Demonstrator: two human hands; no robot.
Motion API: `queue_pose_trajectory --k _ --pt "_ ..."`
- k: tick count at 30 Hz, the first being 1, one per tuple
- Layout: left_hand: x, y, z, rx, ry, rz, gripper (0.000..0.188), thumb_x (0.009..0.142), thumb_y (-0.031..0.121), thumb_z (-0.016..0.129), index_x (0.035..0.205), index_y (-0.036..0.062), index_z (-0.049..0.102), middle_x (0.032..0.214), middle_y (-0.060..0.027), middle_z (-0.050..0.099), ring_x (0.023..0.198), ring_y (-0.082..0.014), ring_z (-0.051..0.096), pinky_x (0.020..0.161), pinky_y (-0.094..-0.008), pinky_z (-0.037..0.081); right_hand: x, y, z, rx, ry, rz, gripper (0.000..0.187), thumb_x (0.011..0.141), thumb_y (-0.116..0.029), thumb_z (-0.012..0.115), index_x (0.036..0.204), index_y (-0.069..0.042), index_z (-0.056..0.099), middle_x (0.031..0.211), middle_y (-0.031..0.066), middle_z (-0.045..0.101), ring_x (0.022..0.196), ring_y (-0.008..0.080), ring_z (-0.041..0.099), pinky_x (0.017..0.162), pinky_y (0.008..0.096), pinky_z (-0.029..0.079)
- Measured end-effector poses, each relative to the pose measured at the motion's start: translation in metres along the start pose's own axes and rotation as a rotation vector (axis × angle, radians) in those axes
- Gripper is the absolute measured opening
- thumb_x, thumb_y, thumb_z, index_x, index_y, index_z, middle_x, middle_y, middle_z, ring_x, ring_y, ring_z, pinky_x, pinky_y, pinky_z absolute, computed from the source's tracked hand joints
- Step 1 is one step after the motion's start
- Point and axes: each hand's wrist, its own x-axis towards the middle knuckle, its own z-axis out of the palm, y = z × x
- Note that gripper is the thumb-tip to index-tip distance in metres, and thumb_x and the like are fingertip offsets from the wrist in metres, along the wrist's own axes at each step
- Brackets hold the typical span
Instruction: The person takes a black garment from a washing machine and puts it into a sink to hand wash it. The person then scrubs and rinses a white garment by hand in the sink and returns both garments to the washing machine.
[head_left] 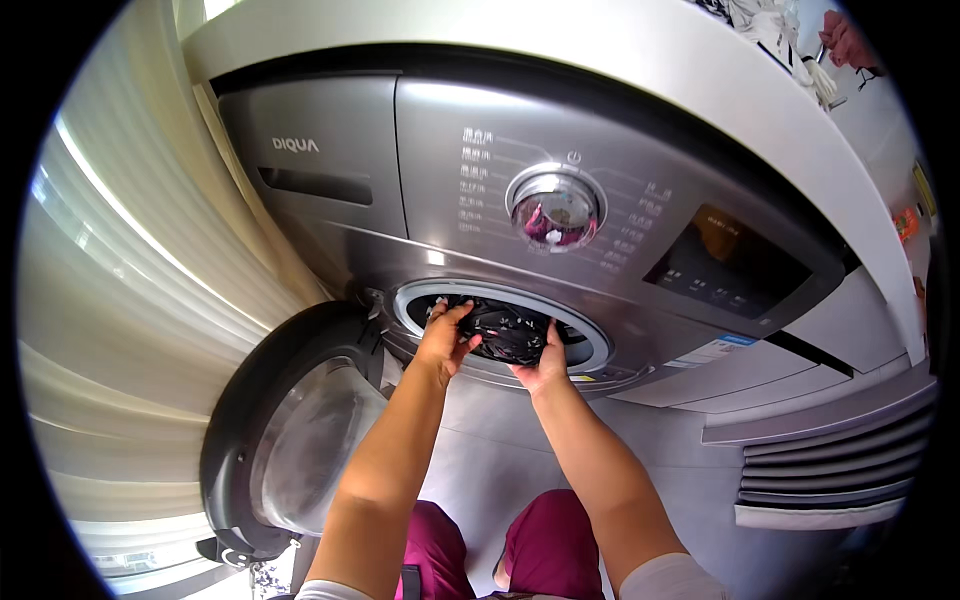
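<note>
- Between the two hands, at the mouth of the washing machine (440, 110), sits a bundle of black cloth (505, 330) with small pale marks.
- On the bundle's left, the left hand (445, 338) has its fingers curled over the top and its thumb lower down, pinching the cloth.
- On its right, the right hand (542, 365) clasps the bundle from the side, thumb up along the edge; some of its fingers are hidden.
- Around both hands and the cloth runs the pale rim (600, 352) of the round opening.
- Left of the left hand and nearer the person, the round door (222, 450) stands swung open, its clear bowl (310, 440) beside the left forearm.
- Farther left hangs a cream curtain (140, 330).
- Beyond the hands, on the grey front, are a shiny round dial (555, 207), a drawer (325, 130) to its left and a dark display (730, 260) to its right.
- Below the hands, between the forearms, show magenta trousers (550, 540) and the grey floor (490, 450).
</note>
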Motion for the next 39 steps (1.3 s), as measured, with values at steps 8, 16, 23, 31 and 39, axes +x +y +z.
queue_pose_trajectory --k 8,16,23,31,39 --pt "0.07 -0.047 -0.018 0.141 0.004 0.011 0.038 0.086 0.025 0.054 0.121 0.0164 0.042 0.112 -0.0027 0.056 0.1 -0.0206 0.053 0.082 -0.0403 0.043 0.042 0.023 -0.056 -0.028 -0.027 -0.052 0.052 0.091 -0.051 0.044 0.124 -0.011 0.05 0.124 0.0074 0.054 0.114 0.0282 0.052 0.095 0.0495 0.042" --pt "0.071 -0.039 0.006 -0.552 -0.373 0.251 0.029 0.092 0.017 0.043 0.118 0.0057 0.046 0.116 -0.0119 0.055 0.099 -0.0286 0.056 0.082 -0.0399 0.047 0.044 -0.022 -0.004 0.248 -0.044 -0.334 0.039 0.093 -0.036 0.044 0.114 -0.005 0.055 0.116 0.0124 0.058 0.111 0.0292 0.053 0.096 0.0482 0.04" --pt "0.049 0.005 0.041 -0.139 -0.308 0.243 0.025 0.093 0.028 0.044 0.107 0.0095 0.054 0.102 -0.0045 0.059 0.088 -0.0182 0.059 0.077 -0.0331 0.049 0.028 -0.034 0.038 0.08 -0.061 -0.343 0.047 0.088 -0.045 0.046 0.11 -0.005 0.056 0.109 0.0115 0.061 0.104 0.0309 0.055 0.098 0.0533 0.035" --pt "0.01 -0.025 0.067 0.014 0.168 -0.087 0.027 0.093 0.03 0.044 0.09 0.0075 0.059 0.075 -0.0055 0.061 0.065 -0.0179 0.06 0.055 -0.0276 0.049 -0.037 -0.03 0.031 -0.268 0.135 0.039 0.027 0.094 -0.029 0.044 0.109 -0.008 0.052 0.107 0.0058 0.058 0.103 0.0195 0.053 0.095 0.0417 0.041" --pt "-0.128 -0.011 0.127 0.145 0.098 -0.313 0.015 0.087 0.016 0.051 0.1 0.0103 0.057 0.081 -0.0018 0.063 0.069 -0.0124 0.057 0.061 -0.0276 0.043 -0.182 -0.087 0.066 -0.35 0.168 0.21 0.022 0.085 -0.026 0.062 0.105 -0.016 0.058 0.102 0.0033 0.061 0.095 0.0169 0.056 0.085 0.036 0.043"
